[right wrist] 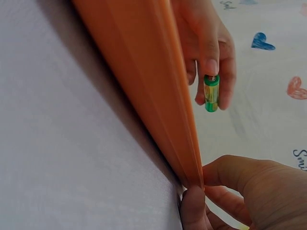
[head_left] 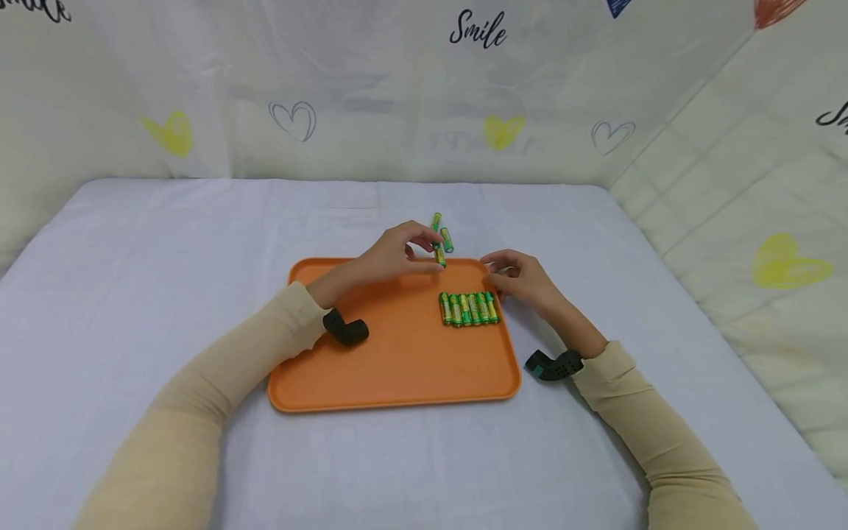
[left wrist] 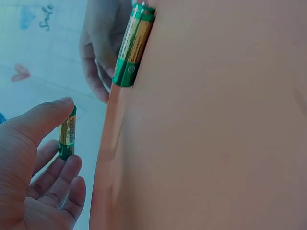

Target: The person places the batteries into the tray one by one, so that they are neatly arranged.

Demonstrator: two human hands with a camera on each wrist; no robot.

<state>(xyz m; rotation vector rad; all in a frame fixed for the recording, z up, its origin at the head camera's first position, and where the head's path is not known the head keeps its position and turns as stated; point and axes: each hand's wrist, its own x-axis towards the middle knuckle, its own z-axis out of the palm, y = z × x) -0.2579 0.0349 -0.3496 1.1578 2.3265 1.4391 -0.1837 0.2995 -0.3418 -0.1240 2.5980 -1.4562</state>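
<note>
My left hand (head_left: 400, 252) is over the far edge of an orange tray (head_left: 391, 372). It pinches a green and gold battery (head_left: 439, 255) between thumb and fingertips; the left wrist view shows the battery (left wrist: 68, 134) held by its two ends. At the tray's far right corner is my right hand (head_left: 521, 280), and in the right wrist view its thumb and fingers grip the tray's rim (right wrist: 192, 167). A row of several matching batteries (head_left: 468, 309) lies side by side on the tray near its right edge.
Beyond the tray, near the left fingertips, a loose battery (head_left: 447, 240) lies on the white tablecloth (head_left: 199, 243), with another battery (head_left: 436, 220) just behind it. A dark device is worn at each wrist. A patterned cloth wall (head_left: 397, 110) rises behind the table.
</note>
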